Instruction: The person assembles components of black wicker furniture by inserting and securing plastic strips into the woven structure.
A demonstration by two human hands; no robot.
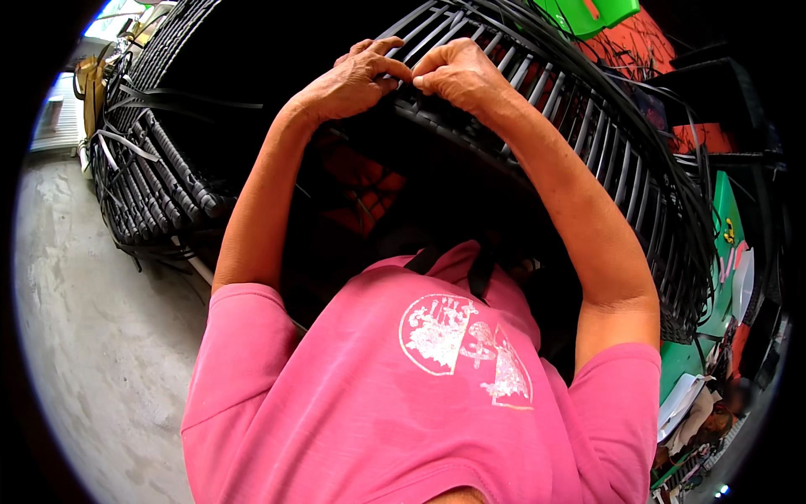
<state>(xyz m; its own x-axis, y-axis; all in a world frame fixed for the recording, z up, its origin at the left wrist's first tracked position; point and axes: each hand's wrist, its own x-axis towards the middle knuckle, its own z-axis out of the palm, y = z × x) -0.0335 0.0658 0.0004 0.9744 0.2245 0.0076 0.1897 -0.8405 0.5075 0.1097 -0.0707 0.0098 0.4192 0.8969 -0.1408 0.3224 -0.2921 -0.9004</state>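
Observation:
A large piece of black woven rattan furniture (604,143) curves across the top and right of the head view. My left hand (353,80) and my right hand (457,74) meet at its upper rim, fingertips close together. Both pinch black plastic weaving strips (403,80) where the weave wraps the frame. My forearms rise from a pink shirt (403,395) at the bottom of the view. The inside of the frame below my hands is dark, with orange-red floor showing through.
A second black woven piece (151,176) stands at the left, with loose black strips trailing from it. Grey concrete floor (92,336) lies at the left. Green plastic items (588,13) sit at the top right; papers and clutter (714,370) lie at the right.

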